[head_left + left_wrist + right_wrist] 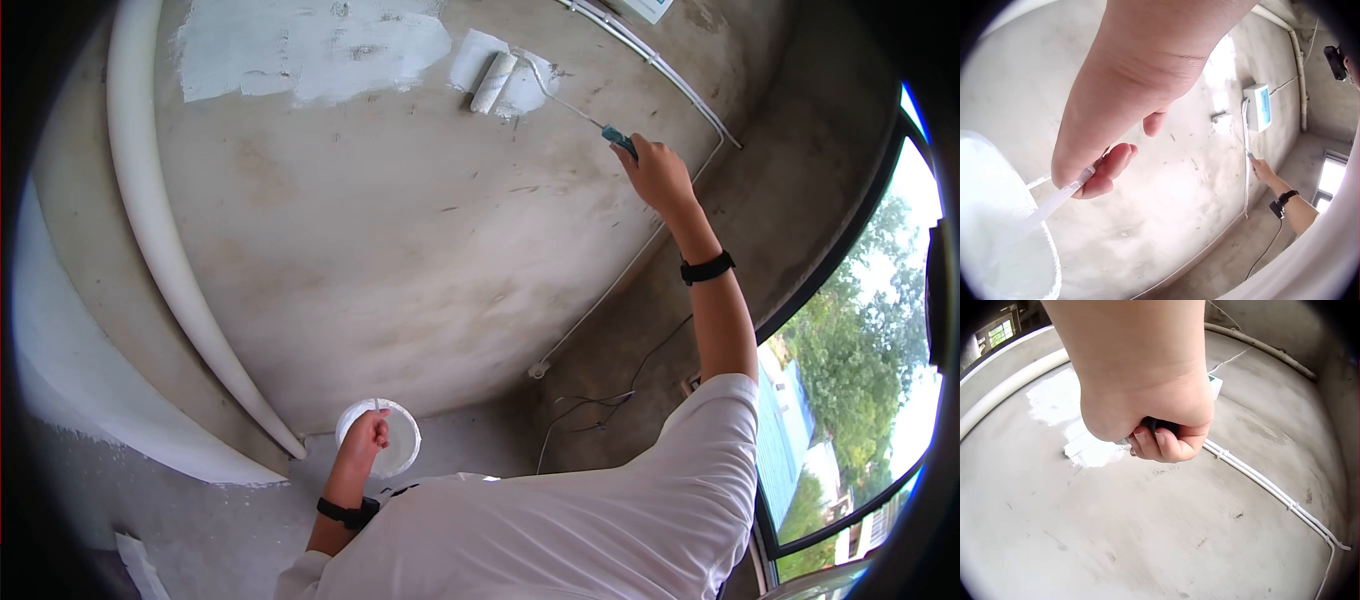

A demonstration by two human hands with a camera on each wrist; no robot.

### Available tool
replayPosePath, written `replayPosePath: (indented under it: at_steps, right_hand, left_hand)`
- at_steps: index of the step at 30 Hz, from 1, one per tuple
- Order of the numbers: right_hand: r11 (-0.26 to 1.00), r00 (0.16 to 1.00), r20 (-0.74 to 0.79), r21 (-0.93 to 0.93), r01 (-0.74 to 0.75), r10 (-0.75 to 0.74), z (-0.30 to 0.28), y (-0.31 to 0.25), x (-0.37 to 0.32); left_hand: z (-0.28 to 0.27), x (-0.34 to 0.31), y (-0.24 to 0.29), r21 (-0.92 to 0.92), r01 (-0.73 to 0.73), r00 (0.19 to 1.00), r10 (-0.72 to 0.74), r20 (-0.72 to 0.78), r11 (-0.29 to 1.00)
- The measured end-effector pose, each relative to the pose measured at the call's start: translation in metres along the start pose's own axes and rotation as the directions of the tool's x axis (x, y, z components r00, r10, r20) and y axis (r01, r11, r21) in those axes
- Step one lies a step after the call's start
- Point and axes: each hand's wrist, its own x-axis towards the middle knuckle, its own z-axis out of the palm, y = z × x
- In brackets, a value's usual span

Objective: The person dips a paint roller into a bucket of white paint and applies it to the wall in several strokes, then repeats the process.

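High on the right, my right hand (660, 178) grips the teal handle of a paint roller (493, 82). The roller's white sleeve lies against the grey wall (380, 230), over a small patch of white paint (530, 92). Down low, my left hand (367, 435) has its fingers curled round the handle (1054, 203) of a white bucket (416, 445), which hangs or stands below it. White shows inside the bucket. In the right wrist view, curled fingers (1169, 445) wrap the dark end of the roller handle, and the forearm hides part of the painted area.
A larger white paint patch (310, 50) spreads left of the roller. A thick white pipe (150, 180) runs down the left side. White conduit (660, 65) and a white box (1260, 106) are fixed to the wall. A black cable (610, 400) hangs near the window (860, 330).
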Motion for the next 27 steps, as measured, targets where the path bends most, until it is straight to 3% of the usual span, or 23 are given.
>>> replayPosePath:
  at_steps: [19,27]
  right_hand:
    - [0.996,0.992,-0.09,-0.031,0.088,-0.091,-0.021,-0.097,0.042]
    - [0.993,0.984,-0.136,0.027,0.116,-0.111,-0.006,-0.089,0.043]
  left_hand:
    - [-0.028,-0.026,0.007,-0.044,0.01,0.999,-0.011,-0.032,0.999]
    - [-0.02,-0.028,0.006,-0.014,-0.017,0.999,0.017,-0.033,1.0]
